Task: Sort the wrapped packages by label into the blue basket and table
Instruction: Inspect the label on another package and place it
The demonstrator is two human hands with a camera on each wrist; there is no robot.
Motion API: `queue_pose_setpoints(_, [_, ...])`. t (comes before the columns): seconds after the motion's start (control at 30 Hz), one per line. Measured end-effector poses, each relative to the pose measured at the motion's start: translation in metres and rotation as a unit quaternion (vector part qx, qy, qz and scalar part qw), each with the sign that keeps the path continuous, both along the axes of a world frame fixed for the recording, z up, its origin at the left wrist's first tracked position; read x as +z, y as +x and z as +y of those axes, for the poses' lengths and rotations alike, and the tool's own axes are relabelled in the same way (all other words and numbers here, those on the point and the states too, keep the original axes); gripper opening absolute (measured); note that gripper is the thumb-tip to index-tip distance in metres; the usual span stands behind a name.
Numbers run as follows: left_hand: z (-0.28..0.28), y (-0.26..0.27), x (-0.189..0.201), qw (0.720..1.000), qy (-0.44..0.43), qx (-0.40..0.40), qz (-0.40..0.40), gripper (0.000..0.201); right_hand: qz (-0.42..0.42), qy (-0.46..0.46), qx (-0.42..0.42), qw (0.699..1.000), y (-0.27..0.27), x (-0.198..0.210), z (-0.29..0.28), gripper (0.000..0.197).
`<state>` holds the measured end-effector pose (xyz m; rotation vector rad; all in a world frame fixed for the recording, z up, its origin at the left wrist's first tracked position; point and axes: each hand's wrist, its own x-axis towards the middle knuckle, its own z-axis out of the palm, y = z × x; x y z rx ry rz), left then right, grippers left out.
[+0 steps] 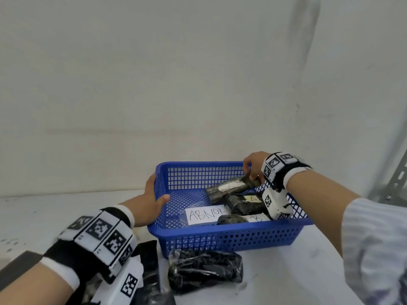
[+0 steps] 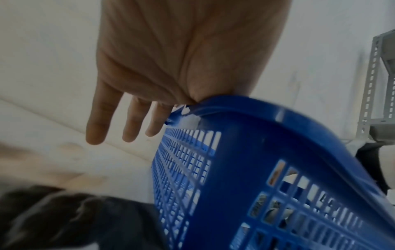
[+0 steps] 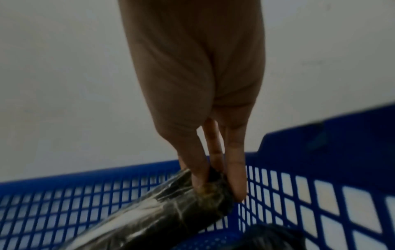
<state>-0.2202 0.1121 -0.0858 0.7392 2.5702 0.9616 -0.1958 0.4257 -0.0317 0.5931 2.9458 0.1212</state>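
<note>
In the lower middle of the head view, the blue basket [image 1: 229,238] stands on the white counter [image 1: 286,271]. The left hand [image 1: 152,201] holds the basket's left wall, with the thumb inside and the fingers [image 2: 96,121] straight along the outside, so its grip is a loose clasp on the rim. The right hand [image 1: 255,166], at the far right corner of the basket, pinches one end of a dark wrapped package [image 1: 233,187] between thumb and fingers [image 3: 236,169]; the package slants down into the basket. Two more packages lie below it, one with a label "A" [image 1: 253,198] and one that seems to read "B" [image 1: 258,218], though it is partly covered. A white paper [image 1: 204,215] lies on the basket floor. Another wrapped package [image 1: 204,271] rests on the counter just in front of the basket.
</note>
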Motion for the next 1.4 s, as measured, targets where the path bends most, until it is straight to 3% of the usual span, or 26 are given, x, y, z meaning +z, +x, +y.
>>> queue_pose_setpoints(0.1, [0.000, -0.004, -0.003, 1.000, -0.010, 0.001, 0.002, 0.069, -0.072, 0.090, 0.024, 0.993, -0.007, -0.011, 0.001, 0.028])
queue_pose_setpoints(0.27, [0.001, -0.006, -0.005, 1.000, -0.010, 0.001, 0.003, 0.069, -0.102, 0.160, 0.047, 0.981, -0.014, -0.021, 0.010, 0.006])
queue_pose_setpoints(0.5, [0.004, -0.009, -0.007, 1.000, -0.022, 0.012, -0.001, 0.069, -0.146, 0.194, 0.065, 0.968, -0.016, -0.034, 0.018, 0.022])
queue_pose_setpoints(0.57, [0.003, -0.013, -0.011, 0.999, -0.032, 0.020, 0.005, 0.069, -0.134, 0.166, 0.059, 0.975, -0.014, -0.023, 0.017, 0.045])
queue_pose_setpoints(0.63, [0.003, -0.017, -0.014, 0.997, -0.071, 0.040, 0.011, 0.072, -0.097, 0.095, 0.052, 0.989, -0.009, -0.005, 0.011, 0.055])
queue_pose_setpoints(0.73, [0.000, -0.006, -0.007, 0.989, -0.127, 0.078, 0.014, 0.082, 0.003, -0.032, 0.044, 0.999, 0.008, 0.026, -0.003, 0.041])
queue_pose_setpoints(0.83, [-0.008, 0.016, 0.012, 0.986, -0.126, 0.099, 0.041, 0.091, 0.121, -0.135, 0.053, 0.982, 0.036, 0.044, -0.020, 0.007])
queue_pose_setpoints(0.9, [-0.017, 0.024, 0.024, 0.984, -0.105, 0.112, 0.092, 0.084, 0.147, -0.163, 0.079, 0.972, 0.059, 0.049, -0.036, 0.009])
queue_pose_setpoints(0.93, [-0.023, 0.029, 0.030, 0.983, -0.083, 0.118, 0.110, 0.071, 0.147, -0.178, 0.094, 0.968, 0.071, 0.049, -0.047, 0.008])
queue_pose_setpoints(1.0, [-0.034, 0.042, 0.042, 0.986, -0.028, 0.128, 0.106, 0.048, 0.136, -0.218, 0.128, 0.958, 0.098, 0.043, -0.068, 0.003])
queue_pose_setpoints(1.1, [-0.050, 0.070, 0.051, 0.987, 0.040, 0.143, 0.058, 0.052, 0.102, -0.282, 0.179, 0.937, 0.140, 0.023, -0.100, 0.006])
queue_pose_setpoints(1.2, [-0.065, 0.095, 0.047, 0.985, 0.065, 0.154, 0.040, 0.038, 0.015, -0.339, 0.229, 0.912, 0.178, -0.002, -0.130, 0.011])
queue_pose_setpoints(1.3, [-0.081, 0.119, 0.044, 0.983, 0.093, 0.159, 0.007, 0.018, -0.108, -0.371, 0.248, 0.888, 0.207, -0.023, -0.153, 0.038])
queue_pose_setpoints(1.4, [-0.092, 0.137, 0.048, 0.981, 0.108, 0.161, 0.006, 0.014, -0.202, -0.326, 0.257, 0.887, 0.228, -0.038, -0.168, 0.057])
